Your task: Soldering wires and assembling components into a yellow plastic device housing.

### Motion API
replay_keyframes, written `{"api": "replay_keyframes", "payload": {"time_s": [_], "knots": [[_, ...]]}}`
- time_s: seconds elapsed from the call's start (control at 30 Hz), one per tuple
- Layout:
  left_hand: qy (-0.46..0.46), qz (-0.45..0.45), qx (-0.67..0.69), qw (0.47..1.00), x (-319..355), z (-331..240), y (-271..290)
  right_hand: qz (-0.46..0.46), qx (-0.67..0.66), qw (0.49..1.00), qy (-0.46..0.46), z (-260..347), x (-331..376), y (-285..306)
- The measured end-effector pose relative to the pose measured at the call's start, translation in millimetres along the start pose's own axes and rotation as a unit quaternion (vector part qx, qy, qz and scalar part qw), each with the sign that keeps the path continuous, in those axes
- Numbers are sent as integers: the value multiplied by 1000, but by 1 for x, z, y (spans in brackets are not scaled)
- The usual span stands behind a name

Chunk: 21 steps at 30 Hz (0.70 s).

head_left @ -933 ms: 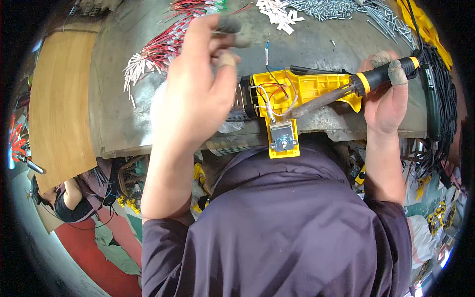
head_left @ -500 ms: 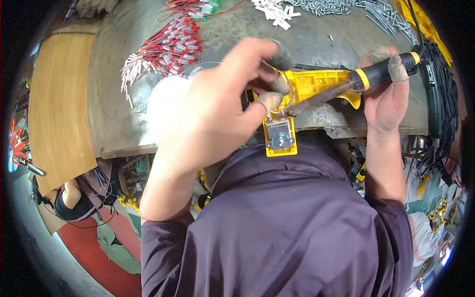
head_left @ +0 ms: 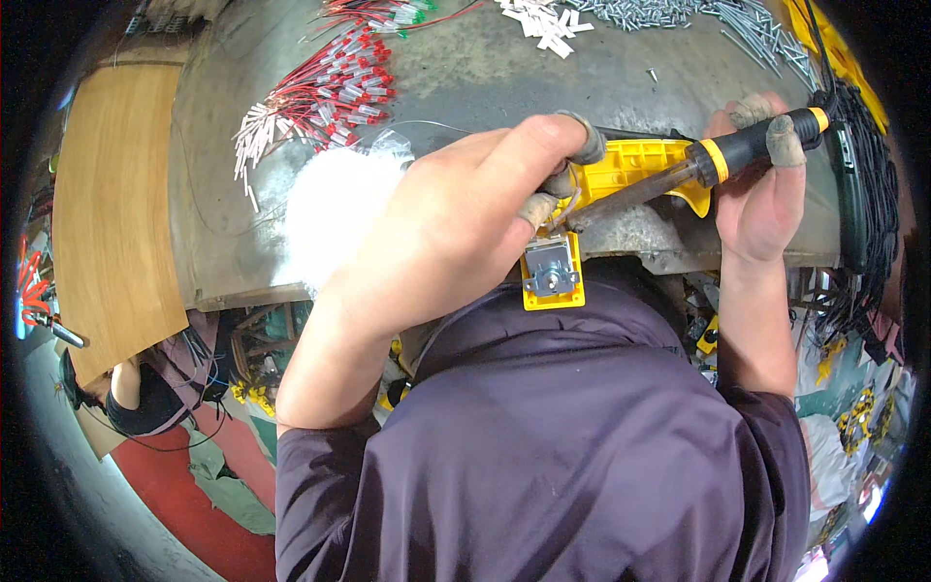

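My right hand (head_left: pixel 761 189), its fingertips covered, grips the black-and-orange handle of a soldering iron (head_left: pixel 645 191). The iron's dark metal shaft slants down to the left. Its tip is beside my left fingers, above a grey metal switch-like part (head_left: pixel 551 271). That part sits in one end of a yellow plastic housing half (head_left: pixel 630 160), which lies at the table's near edge. My left hand (head_left: pixel 475 209), fingertips also covered, is closed over the housing and pinches a thin grey wire (head_left: pixel 574 199). My fingers hide the exact contact point.
A bundle of red wires with clear sleeves (head_left: pixel 339 92) lies at far left beside a bright white plastic bag (head_left: pixel 335 209). White strips (head_left: pixel 543 24) and loose screws (head_left: pixel 630 12) are at the back. Black cables (head_left: pixel 878 194) hang at right. A person (head_left: pixel 145 393) is at lower left.
My left hand has shifted slightly down and right, its fingers drawing closer together around the wire near the iron's tip. The right hand and iron have barely moved.
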State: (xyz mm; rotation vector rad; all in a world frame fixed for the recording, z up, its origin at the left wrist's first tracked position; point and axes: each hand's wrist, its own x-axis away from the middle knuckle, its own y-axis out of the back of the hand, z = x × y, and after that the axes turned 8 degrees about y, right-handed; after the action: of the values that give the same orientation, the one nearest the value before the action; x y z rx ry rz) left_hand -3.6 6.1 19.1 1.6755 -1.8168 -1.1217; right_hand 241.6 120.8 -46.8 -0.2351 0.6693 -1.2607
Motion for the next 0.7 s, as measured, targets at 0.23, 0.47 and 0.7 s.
{"api": "replay_keyframes", "payload": {"time_s": [0.23, 0.47, 0.7], "knots": [[-36, 18, -25, 999, -1, 0, 0, 25, -42, 999, -21, 0, -2, 13], [-30, 15, 9, 999, 1, 3, -4, 53, 9, 998, 46, 8, 6, -1], [-53, 14, 6, 998, 0, 6, -4, 59, 20, 997, 54, 12, 16, -6]]}}
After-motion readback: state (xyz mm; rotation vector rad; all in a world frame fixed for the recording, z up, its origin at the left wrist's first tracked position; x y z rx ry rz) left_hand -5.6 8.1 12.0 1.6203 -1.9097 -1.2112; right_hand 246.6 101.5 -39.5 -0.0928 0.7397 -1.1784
